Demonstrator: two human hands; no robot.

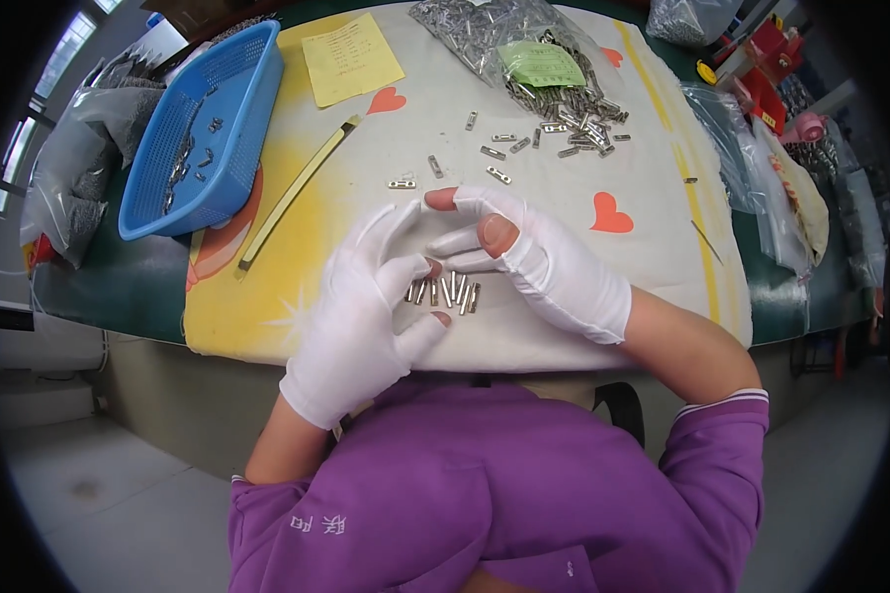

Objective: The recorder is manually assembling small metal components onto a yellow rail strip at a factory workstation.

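Small shiny metal clips (448, 293) stand side by side in a short row on the cloth near the table's front edge. My left hand (348, 311), in a white glove with bare thumb and index fingertips, curves around the row's left side, its fingers apart. From the right, my right hand (554, 267), gloved the same way, reaches over the row's far side with fingers stretched out. Its fingertips come close to the left hand's; whether they touch the clips is hidden. Past my hands lie loose metal clips (493, 152), scattered and flat.
A clear plastic bag (460, 44) with a green label (542, 65) spills a heap of clips (583, 128) at the back. A blue basket (237, 148) holds some parts at left. Between them are a yellow paper (351, 59) and a long narrow strip (297, 198). Filled bags (796, 188) stand right.
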